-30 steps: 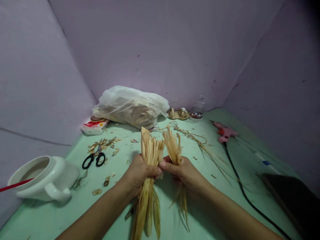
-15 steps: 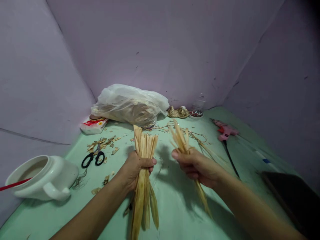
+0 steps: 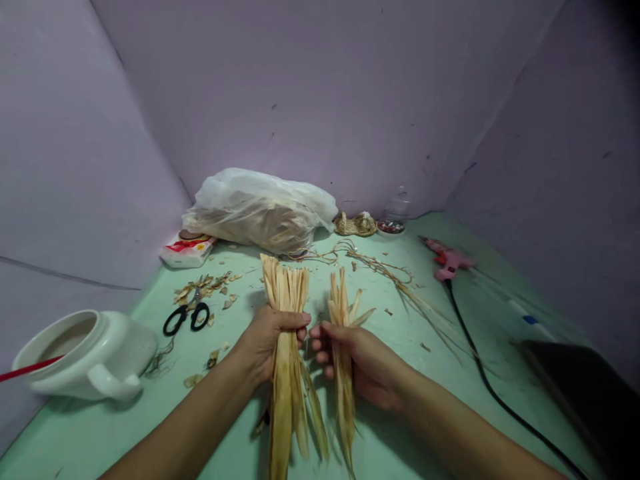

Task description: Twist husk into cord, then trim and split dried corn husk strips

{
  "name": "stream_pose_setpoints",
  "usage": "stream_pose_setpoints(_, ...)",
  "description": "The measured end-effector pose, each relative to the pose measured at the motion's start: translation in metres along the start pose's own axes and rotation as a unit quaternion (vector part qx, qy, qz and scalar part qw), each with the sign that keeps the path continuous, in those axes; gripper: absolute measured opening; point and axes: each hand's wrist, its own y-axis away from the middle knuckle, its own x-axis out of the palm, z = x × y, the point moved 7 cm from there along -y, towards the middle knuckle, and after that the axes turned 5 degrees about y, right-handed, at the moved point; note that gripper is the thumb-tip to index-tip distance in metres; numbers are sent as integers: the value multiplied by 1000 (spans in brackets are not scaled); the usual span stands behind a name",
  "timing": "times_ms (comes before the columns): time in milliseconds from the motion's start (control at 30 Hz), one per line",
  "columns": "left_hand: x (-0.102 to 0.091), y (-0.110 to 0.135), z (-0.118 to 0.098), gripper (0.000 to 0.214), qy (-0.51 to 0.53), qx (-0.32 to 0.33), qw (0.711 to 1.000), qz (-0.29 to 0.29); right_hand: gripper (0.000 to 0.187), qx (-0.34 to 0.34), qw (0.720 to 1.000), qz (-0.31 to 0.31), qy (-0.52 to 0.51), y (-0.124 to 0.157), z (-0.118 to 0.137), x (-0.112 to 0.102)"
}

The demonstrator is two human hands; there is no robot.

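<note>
1. Left hand (image 3: 265, 340): grip clenched around the larger bundle of dried strips (image 3: 283, 387). The thumb lies across the front; the cut ends point up and the long ends hang down.
2. Right hand (image 3: 370, 363): grip grasping the smaller bundle of dried strips (image 3: 343, 383), thumb across it. The strips stand near upright, with a few splayed at the top.
3. Location of bundles: side by side above the middle of the green table (image 3: 235, 440), fingertips of both hands just beside each other.
4. Box (image 3: 186, 255): at the rear left, white, with a red printed band and a yellow spot. Any lettering is too small to read.
5. Clear tube (image 3: 510, 305): at the right, blurred, carrying a blue band.
6. Glue gun (image 3: 453, 262): pink, with red trigger and black cord (image 3: 481, 363); no marking can be made out.
7. Scissors (image 3: 192, 307): left of the hands, black handles toward the viewer, blades among scraps (image 3: 213, 285).
8. White pot (image 3: 117, 353): far left, tilted on its side, a red stick (image 3: 35, 367) at its mouth.
9. Rear: a plastic bag (image 3: 255, 213), a woven piece (image 3: 354, 225) and a dish of small beads (image 3: 391, 228).
</note>
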Motion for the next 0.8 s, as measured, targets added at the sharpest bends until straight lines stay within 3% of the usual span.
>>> stream_pose_setpoints(167,-4,-3,0,10,-25,0,1000,-19,20,-44,997,-42,-51,1,10,-7)
stream_pose_setpoints(300,-5,-5,4,8,-17,-14,999,-24,21,-77,987,-4,-144,-2,19,-8)
stream_pose_setpoints(533,-2,-5,5,8,-22,-6,1000,-6,18,-6,975,57,-214,-1,22,-6)
stream_pose_setpoints(667,1,-3,8,11,-30,-21,999,11,9,-47,991,48,-118,1,27,-11)
stream_pose_setpoints(800,7,-2,15,8,-29,-23,998,57,22,-129,991,-15,31,3,28,-14)
